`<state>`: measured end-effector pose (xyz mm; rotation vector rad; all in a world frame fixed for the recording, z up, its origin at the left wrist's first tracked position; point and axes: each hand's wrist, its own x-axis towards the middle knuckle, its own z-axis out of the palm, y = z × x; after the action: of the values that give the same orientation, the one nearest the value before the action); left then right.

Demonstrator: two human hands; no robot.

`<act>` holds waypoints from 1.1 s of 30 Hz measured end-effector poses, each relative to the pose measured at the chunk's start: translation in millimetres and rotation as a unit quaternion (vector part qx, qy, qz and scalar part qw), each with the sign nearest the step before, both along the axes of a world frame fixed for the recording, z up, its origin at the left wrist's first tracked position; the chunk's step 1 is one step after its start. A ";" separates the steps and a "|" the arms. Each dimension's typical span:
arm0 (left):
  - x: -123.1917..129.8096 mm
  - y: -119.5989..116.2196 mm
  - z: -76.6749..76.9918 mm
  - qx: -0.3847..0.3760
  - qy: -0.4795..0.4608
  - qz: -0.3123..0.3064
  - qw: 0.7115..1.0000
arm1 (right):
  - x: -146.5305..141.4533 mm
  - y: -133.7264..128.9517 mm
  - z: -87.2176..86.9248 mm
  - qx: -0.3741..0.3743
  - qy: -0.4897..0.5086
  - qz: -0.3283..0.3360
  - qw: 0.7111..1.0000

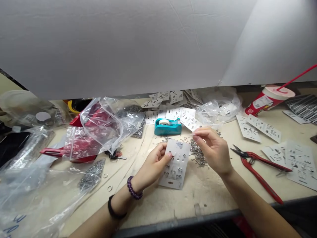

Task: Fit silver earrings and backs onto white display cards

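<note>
My left hand (158,160) grips a white card (175,165) by its left edge, thumb on the front. Small metal pieces sit on the card in rows. To the right, my right hand (211,148) is raised with thumb and index finger pinched on a small clear strip (192,134), apart from the card. A teal tape dispenser (168,127) with a white roll stands just behind both hands. Many tiny metal pieces (198,154) lie in a pile on the table, between the card and my right hand.
Red-handled cutters (260,163) and cards (300,162) lie at the right. A red cup (268,99) with a straw leans behind them. Clear bags (109,122) with red scoops fill the left. More cards (173,110) are heaped at the back, below a white panel (136,46).
</note>
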<state>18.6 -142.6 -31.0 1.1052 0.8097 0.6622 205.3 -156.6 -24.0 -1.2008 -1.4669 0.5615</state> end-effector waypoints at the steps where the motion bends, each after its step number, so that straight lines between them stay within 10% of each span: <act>1: 0.4 -0.1 -0.2 -0.007 -0.001 0.005 1.000 | 0.8 -0.8 0.2 0.005 -0.013 0.007 1.000; 8: 2.3 -1.5 -2.3 -0.017 0.001 0.015 1.000 | -4.9 -5.2 0.4 -0.060 -0.092 0.138 0.984; 33: 5.7 -13.9 -4.7 0.050 0.052 0.056 0.996 | -23.1 -5.8 -0.4 -0.194 -0.103 0.110 0.969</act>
<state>24.4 -156.4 -35.8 1.2000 0.9413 0.7493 182.2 -162.4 -24.4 -1.4399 -1.7326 0.9309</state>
